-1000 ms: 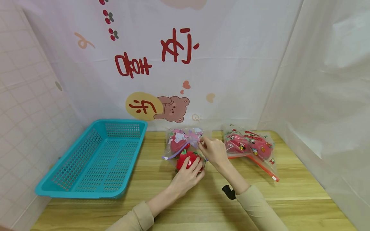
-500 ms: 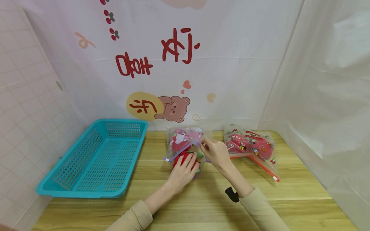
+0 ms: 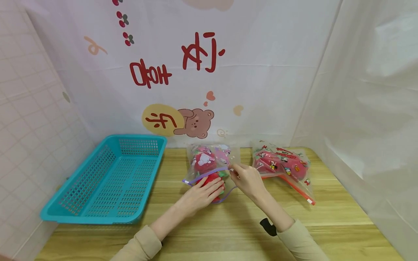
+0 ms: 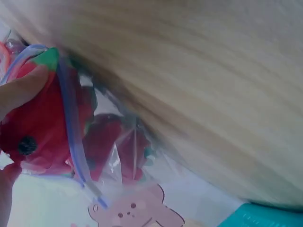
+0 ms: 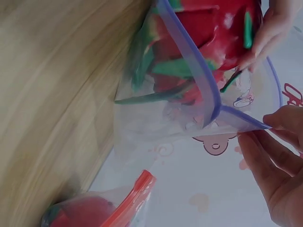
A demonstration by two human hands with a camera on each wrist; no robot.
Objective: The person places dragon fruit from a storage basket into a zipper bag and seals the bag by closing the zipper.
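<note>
A clear zip-lock bag (image 3: 226, 154) with a purple zip strip (image 5: 201, 71) lies at the middle back of the table. Inside it, toward the wall, is a red dragon fruit (image 3: 204, 162) seen through the printed plastic. My left hand (image 3: 197, 197) grips a second dragon fruit (image 4: 40, 118), red with green scales, at the bag's parted mouth; the left wrist view shows a dark round spot on this fruit. Thumb and fingers of my right hand (image 3: 250, 182) pinch the bag's rim at the right corner of the mouth.
To the right lies another clear bag (image 3: 294, 163) with red fruit inside and a red zip strip (image 3: 297, 189). A turquoise slotted basket (image 3: 134, 214) stands on the left. A printed white sheet (image 3: 261, 83) hangs behind the wooden table (image 3: 212, 232).
My left hand and the dragon fruit have shifted slightly, with the fruit now further under the upper purple rim. My right hand has moved slightly down and right, still pinching the bag's rim.
</note>
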